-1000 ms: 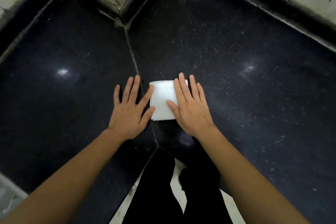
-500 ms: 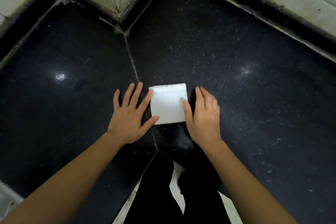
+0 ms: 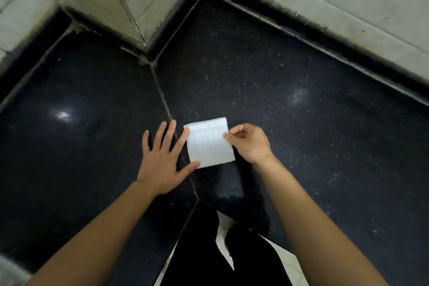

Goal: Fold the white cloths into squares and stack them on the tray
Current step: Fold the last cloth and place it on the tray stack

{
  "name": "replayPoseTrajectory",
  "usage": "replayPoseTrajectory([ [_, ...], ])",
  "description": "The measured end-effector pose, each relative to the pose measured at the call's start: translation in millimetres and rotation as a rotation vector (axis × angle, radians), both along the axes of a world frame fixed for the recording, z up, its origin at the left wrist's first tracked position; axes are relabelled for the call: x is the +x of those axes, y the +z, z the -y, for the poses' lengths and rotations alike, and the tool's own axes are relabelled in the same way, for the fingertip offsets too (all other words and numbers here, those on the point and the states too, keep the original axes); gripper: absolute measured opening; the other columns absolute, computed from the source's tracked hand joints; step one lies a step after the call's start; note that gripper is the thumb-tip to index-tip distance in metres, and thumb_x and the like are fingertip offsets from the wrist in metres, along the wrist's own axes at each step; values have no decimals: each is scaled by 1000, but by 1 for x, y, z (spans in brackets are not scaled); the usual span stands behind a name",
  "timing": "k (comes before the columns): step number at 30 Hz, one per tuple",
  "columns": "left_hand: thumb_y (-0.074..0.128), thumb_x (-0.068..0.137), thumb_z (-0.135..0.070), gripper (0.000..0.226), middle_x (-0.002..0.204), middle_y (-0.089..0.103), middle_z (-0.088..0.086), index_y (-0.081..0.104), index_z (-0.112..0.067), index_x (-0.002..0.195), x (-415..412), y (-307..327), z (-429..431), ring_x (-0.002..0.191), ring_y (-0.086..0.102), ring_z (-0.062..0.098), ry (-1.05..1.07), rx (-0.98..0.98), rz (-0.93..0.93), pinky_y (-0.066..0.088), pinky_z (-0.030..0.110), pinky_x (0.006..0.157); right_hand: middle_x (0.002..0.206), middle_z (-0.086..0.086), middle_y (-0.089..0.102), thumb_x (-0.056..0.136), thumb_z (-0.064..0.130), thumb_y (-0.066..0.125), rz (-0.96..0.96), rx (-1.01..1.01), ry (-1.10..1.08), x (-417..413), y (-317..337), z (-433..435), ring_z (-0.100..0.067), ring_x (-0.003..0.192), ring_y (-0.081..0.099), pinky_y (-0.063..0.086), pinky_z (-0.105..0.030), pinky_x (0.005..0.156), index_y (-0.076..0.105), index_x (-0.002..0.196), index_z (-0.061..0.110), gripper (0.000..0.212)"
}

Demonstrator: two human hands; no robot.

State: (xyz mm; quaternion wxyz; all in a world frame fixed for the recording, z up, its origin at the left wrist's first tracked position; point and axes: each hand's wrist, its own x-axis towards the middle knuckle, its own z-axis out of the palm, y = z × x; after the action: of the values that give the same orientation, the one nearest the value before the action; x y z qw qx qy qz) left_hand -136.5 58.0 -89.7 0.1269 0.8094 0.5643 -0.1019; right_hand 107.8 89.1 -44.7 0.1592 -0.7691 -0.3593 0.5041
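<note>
The folded white cloth [image 3: 210,144] lies on the dark bench [image 3: 313,146]. At its 9 o'clock the left hand [image 3: 162,162] rests flat, fingers spread, touching its edge. At 3 o'clock the right hand [image 3: 251,144] pinches it with curled fingers.

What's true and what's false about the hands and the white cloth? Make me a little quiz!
1. The white cloth is folded into a square. True.
2. The right hand lies flat on top of the cloth. False: its fingers pinch the cloth's right edge.
3. The left hand has straight, spread fingers beside the cloth. True.
4. The cloth sits on a tray. False: no tray shows; the dark counter lies under it.
</note>
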Motion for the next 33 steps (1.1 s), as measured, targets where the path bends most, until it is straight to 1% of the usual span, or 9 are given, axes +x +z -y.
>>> replayPoseTrajectory([
  [3, 10, 89, -81, 90, 168, -3, 4, -3, -25, 159, -1, 9, 1, 153, -11, 21, 84, -73, 139, -5, 57, 121, 103, -1, 76, 82, 22, 83, -314, -86, -138, 4, 17, 2, -15, 97, 72, 57, -27, 85, 67, 115, 19, 36],
  [6, 36, 91, -74, 96, 166, 6, -2, -6, -20, 159, 9, 25, -1, 153, -2, 15, 334, -158, 490, -9, 44, 123, 106, -4, 75, 86, 19, 79, -367, -30, -176, 14, 45, 4, -17, 97, 73, 59, -31, 87, 62, 126, 18, 43],
  [9, 64, 92, -47, 81, 160, 29, -2, 20, -26, 157, 42, 55, -21, 147, 27, 16, 699, -346, 892, 20, 39, 123, 101, 0, 74, 89, 20, 76, -327, 89, -232, 32, 80, 5, -11, 89, 72, 55, -24, 76, 60, 127, 24, 42],
  [11, 65, 94, -36, 67, 151, 42, -4, 33, -27, 153, 73, 76, -37, 137, 42, 14, 894, -593, 1188, 35, 36, 115, 96, 0, 74, 90, 20, 74, -280, 181, -267, 48, 102, 9, -11, 87, 72, 57, -30, 82, 58, 132, 24, 45],
  [14, 56, 97, -32, 51, 145, 52, 7, 44, -21, 145, 122, 100, -55, 131, 50, 21, 978, -970, 1364, 42, 43, 107, 90, -3, 71, 91, 14, 72, -271, 321, -320, 76, 137, 23, -12, 83, 70, 57, -36, 87, 57, 133, 20, 45],
  [17, 55, 93, -40, 51, 137, 60, 12, 51, -12, 135, 168, 126, -56, 126, 57, 27, 915, -1314, 1393, 40, 51, 110, 94, -9, 73, 92, 11, 70, -311, 398, -398, 105, 171, 51, -16, 87, 71, 58, -36, 86, 55, 132, 23, 44],
  [21, 49, 97, -46, 59, 128, 65, 22, 56, 2, 130, 233, 169, -31, 121, 61, 38, 743, -1558, 1405, 39, 54, 110, 101, -13, 73, 92, 12, 70, -234, 410, -563, 150, 194, 122, -18, 93, 71, 58, -41, 89, 54, 135, 23, 47],
  [26, 48, 98, -42, 57, 126, 66, 23, 59, 4, 129, 302, 211, 24, 120, 62, 39, 487, -1605, 1205, 38, 56, 111, 109, -8, 76, 96, 3, 56, -317, 390, -748, 191, 210, 228, -24, 99, 73, 59, -40, 89, 71, 119, 18, 32],
  [33, 57, 88, -40, 53, 123, 69, 15, 63, -7, 128, 374, 240, 145, 118, 64, 34, 175, -1552, 776, 44, 55, 106, 106, -15, 70, 91, 23, 49, -576, 382, -1023, 246, 198, 392, -32, 97, 70, 58, -43, 87, 71, 119, 3, 41],
])
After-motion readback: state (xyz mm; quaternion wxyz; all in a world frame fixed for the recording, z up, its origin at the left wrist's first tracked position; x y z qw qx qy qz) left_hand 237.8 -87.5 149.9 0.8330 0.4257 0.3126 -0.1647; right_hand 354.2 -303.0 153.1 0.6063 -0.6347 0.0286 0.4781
